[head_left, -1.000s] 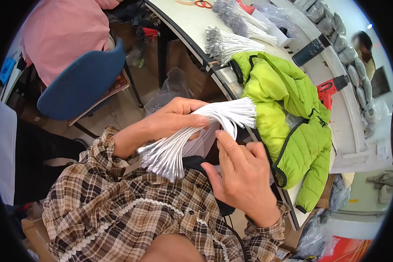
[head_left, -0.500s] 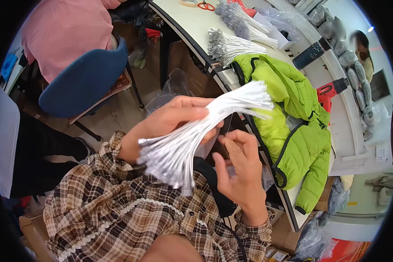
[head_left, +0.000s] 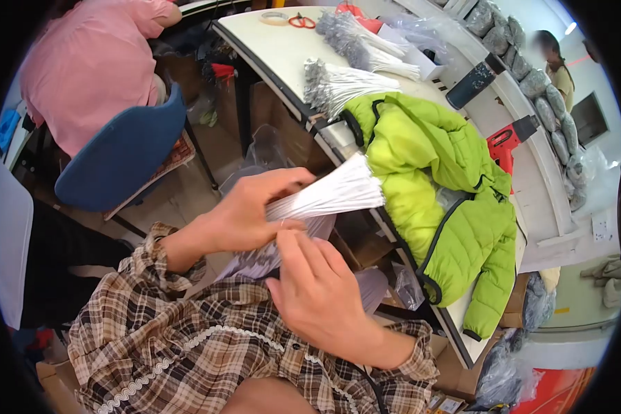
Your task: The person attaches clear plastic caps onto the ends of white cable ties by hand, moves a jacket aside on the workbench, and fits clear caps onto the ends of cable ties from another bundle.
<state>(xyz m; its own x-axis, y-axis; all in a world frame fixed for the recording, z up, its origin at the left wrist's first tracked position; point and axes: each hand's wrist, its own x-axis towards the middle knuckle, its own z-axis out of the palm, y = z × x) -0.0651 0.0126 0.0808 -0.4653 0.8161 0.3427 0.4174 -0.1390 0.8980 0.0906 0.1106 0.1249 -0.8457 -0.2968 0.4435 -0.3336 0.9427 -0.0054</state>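
L hand [head_left: 245,210] grips bundle of thin white cords [head_left: 345,188], ctr of frame; R hand [head_left: 321,290], fingers bent, is at L thumb, cannot tell if pinching. Step prob. holding bundle together; next calls for steady L grip. To right, bright-green quilted jacket [head_left: 455,214] on white surface [head_left: 265,41].

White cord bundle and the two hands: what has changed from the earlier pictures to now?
The right hand has moved left across the view, its fingertips now close against the left hand; whether they grip anything is unclear. The white cord bundle has drawn left, its white end overlapping the green jacket less. The left hand still holds the bundle; jacket and red tool lie as before.
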